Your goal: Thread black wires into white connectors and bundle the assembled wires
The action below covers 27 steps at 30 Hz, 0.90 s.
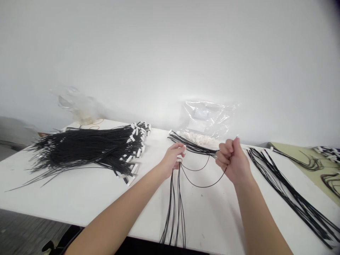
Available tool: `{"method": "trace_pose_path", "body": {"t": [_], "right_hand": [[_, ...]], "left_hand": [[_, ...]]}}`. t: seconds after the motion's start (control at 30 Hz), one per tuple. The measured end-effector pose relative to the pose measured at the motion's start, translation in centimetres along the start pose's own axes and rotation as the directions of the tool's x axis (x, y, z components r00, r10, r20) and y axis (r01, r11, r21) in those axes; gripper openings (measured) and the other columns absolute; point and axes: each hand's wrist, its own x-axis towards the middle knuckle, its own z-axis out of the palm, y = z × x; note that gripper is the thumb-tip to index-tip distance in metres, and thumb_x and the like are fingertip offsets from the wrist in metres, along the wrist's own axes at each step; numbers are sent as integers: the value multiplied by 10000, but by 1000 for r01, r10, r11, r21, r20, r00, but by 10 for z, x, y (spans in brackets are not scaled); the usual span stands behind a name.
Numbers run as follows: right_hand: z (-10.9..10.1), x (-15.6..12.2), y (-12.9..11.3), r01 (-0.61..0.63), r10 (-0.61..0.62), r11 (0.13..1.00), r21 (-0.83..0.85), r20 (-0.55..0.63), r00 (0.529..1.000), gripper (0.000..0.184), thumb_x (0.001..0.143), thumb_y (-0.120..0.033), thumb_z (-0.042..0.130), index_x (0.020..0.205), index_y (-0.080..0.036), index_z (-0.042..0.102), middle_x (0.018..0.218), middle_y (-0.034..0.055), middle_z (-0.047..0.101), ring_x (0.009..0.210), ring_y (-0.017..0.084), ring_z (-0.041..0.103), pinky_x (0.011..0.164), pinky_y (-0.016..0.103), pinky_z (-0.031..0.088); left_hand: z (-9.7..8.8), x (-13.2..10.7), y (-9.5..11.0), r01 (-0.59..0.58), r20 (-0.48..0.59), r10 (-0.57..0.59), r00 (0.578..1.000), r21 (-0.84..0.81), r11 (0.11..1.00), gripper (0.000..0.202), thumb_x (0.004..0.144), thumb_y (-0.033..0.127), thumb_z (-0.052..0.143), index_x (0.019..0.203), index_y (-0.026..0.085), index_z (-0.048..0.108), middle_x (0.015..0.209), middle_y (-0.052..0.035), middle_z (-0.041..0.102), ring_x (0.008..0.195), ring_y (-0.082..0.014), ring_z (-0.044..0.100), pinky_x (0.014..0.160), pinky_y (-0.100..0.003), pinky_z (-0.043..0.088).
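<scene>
My left hand (174, 157) is closed around a small white connector (179, 160), its thumb and index finger pinched near a white tip. Several thin black wires (172, 205) hang from that connector past the table's front edge. To the right, my right hand (231, 159) is curled into a fist on a black wire (203, 186), which sags in a loop between the two hands. The end of this wire is hidden inside the fist. Behind both hands lies a small bundle of black wires (193, 143) with white connectors at its left end.
A large heap of black wires (87, 145) with white connectors fills the left of the white table (106, 198). Against the wall lies a clear plastic bag (208, 118) of small white pieces. More wire bundles (287, 187) and a yellow-green mat (316, 173) occupy the right.
</scene>
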Motion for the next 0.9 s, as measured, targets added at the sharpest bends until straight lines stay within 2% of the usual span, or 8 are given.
{"method": "trace_pose_path", "body": {"t": [0.07,0.17,0.23,0.3,0.4,0.47,0.6,0.9], "right_hand": [[11,-4,9,-36,42,971,-236,19,999,403,850,-516,343,619,-186,326,532,-70,203,397,45,152,366,172,139],[25,-8,22,0,37,830,-558,56,998,362,865,-449,333,637,-179,409,508,-61,214,421,59,198,401,181,157],[31,-10,30,86,-6,667,-740,111,994,356,870,-421,327,633,-177,432,498,-51,260,448,72,257,431,188,205],[35,-12,37,167,-50,452,-876,162,985,355,879,-406,312,635,-180,436,496,-40,332,473,85,313,463,199,232],[35,-13,44,216,-99,148,-965,203,974,337,890,-381,284,647,-185,410,521,-26,426,490,97,369,481,211,224],[33,-12,47,217,-129,24,-976,213,969,327,896,-366,268,652,-185,391,540,-18,455,494,99,387,486,212,216],[32,-10,50,227,-150,-55,-972,232,961,325,903,-358,249,659,-185,373,550,-16,467,488,96,387,485,211,202],[34,-11,49,239,-159,-49,-970,244,957,353,906,-360,246,642,-178,395,519,-14,444,463,94,352,478,224,190]], "left_hand": [[1,0,0,-2,-15,2,1000,23,1000,285,671,469,563,802,230,482,693,44,393,359,10,219,322,-141,94],[2,-2,1,-9,-54,12,998,58,998,276,666,456,570,803,229,496,689,39,394,374,3,254,331,-135,118],[3,-3,2,-21,-64,25,998,68,997,284,664,463,570,809,228,503,690,36,398,387,-3,272,335,-134,125],[4,-4,2,-34,-59,38,998,71,997,301,662,480,566,816,227,510,692,32,402,398,-8,282,339,-133,126],[4,-5,3,-50,-37,52,998,75,996,312,666,492,560,822,226,514,689,29,402,408,-11,279,343,-134,120],[5,-6,4,-57,-14,58,998,78,995,299,674,484,555,822,228,510,685,30,400,410,-13,274,345,-135,112],[6,-7,5,-56,23,55,998,82,995,273,683,466,553,808,231,492,681,32,399,414,-15,271,345,-132,125],[7,-11,6,-54,64,48,997,92,994,293,681,480,554,808,224,492,686,30,406,421,-14,261,349,-130,130]]}}
